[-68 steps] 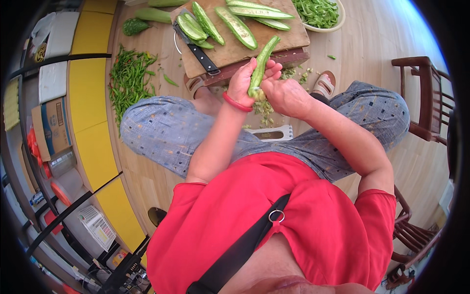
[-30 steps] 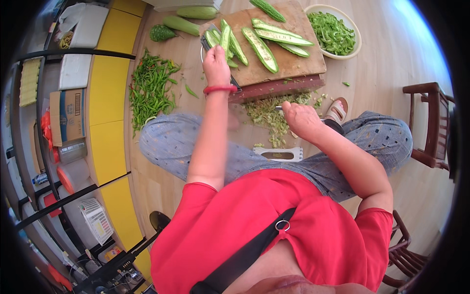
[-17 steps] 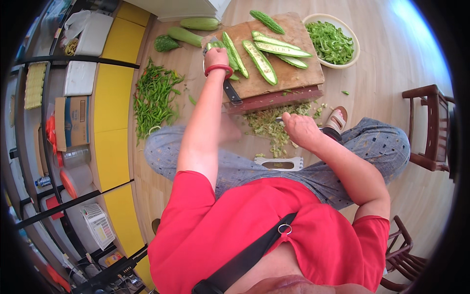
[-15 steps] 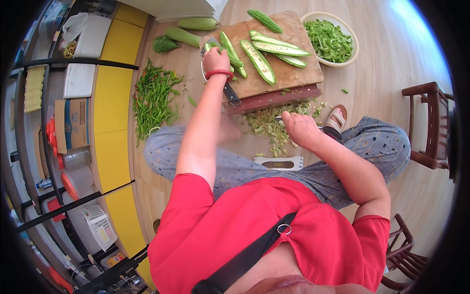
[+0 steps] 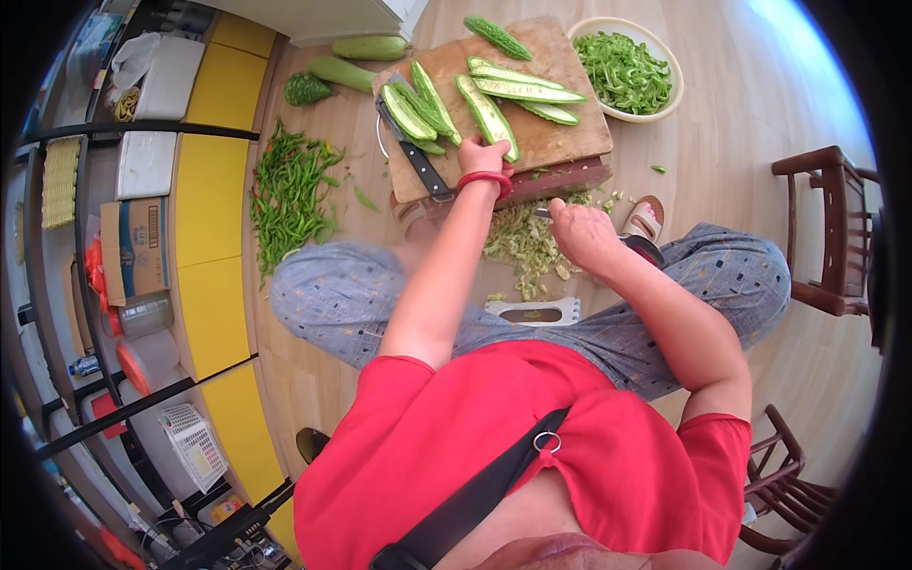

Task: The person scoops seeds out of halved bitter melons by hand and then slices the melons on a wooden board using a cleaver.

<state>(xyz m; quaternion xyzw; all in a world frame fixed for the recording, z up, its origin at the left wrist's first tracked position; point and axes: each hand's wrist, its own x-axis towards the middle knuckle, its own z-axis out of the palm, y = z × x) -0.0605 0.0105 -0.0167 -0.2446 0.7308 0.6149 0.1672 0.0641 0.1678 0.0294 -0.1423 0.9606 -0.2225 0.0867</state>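
My left hand (image 5: 485, 160) closes on the near end of a bitter melon half (image 5: 486, 109) with its pale inside facing up, on the wooden cutting board (image 5: 551, 142). My right hand (image 5: 584, 231) grips a thin metal tool (image 5: 543, 212), mostly hidden by my fingers, over a heap of pale pulp and scraps (image 5: 532, 256) on the floor. Hollowed bitter melon halves (image 5: 408, 112) lie at the board's left beside a knife (image 5: 426, 169) with a black handle. More uncleaned halves (image 5: 527, 89) and a whole bitter melon (image 5: 499, 37) rest farther back.
A bowl (image 5: 677, 81) of sliced green strips stands right of the board. Green and red chili peppers (image 5: 294, 190) are spread at left, below long pale-green gourds (image 5: 342, 72). Yellow-fronted shelves (image 5: 214, 204) line the left; wooden chairs (image 5: 828, 228) stand at right.
My left hand has left the hollowed pieces at the board's left and moved right and nearer, taking hold of a bitter melon half. My right hand stays over the scraps with the tool.
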